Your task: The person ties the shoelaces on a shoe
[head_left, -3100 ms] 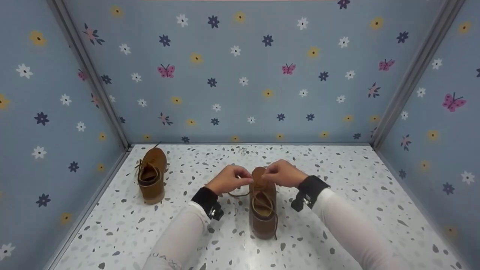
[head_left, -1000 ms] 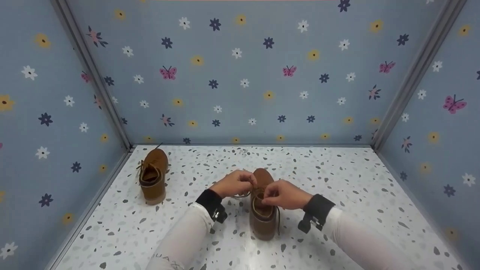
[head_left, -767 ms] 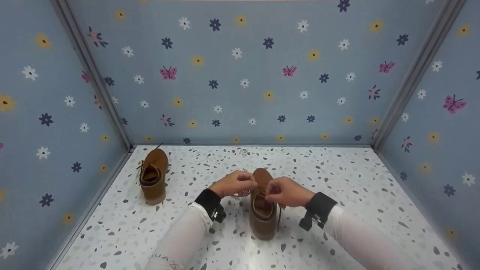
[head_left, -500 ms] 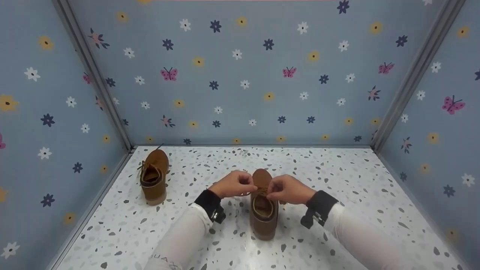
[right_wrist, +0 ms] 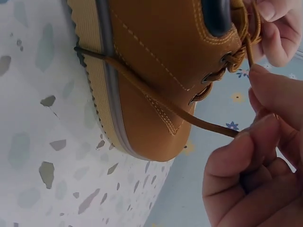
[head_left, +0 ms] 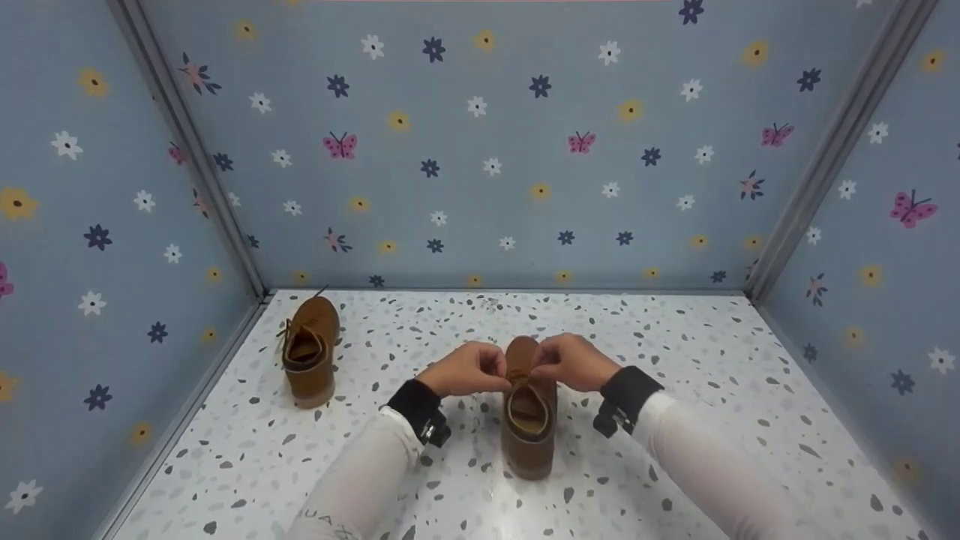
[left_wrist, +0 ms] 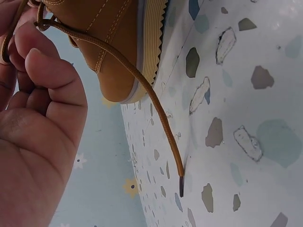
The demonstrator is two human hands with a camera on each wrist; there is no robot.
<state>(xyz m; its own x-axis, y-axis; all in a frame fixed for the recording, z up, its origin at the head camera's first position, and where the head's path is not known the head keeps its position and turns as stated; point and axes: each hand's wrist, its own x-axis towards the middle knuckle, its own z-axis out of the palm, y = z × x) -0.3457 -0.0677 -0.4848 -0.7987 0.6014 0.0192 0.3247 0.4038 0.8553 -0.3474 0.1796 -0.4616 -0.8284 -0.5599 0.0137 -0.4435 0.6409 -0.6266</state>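
A brown lace-up shoe (head_left: 529, 454) stands upright on the speckled table, toe away from me. My left hand (head_left: 466, 369) is at the left of its lacing, fingers curled round a brown shoelace; in the left wrist view one shoelace end (left_wrist: 158, 106) hangs down to the table. My right hand (head_left: 577, 362), at the right of the lacing, pinches shoelace between thumb and fingers. In the right wrist view a strand (right_wrist: 161, 98) runs from those fingers across the shoe's side to the sole. Crossed laces (right_wrist: 234, 61) bunch at the top eyelets, partly hidden by fingers.
A matching brown shoe (head_left: 311, 382) stands at the table's left, its laces sticking out. Blue walls with flowers and butterflies (head_left: 480, 150) enclose the speckled white table (head_left: 660, 465) at the back and both sides.
My right hand has moved forward from over the shoe's opening to beside the lacing. The lace end beside the heel no longer shows in the head view. My left hand stays nearly in place.
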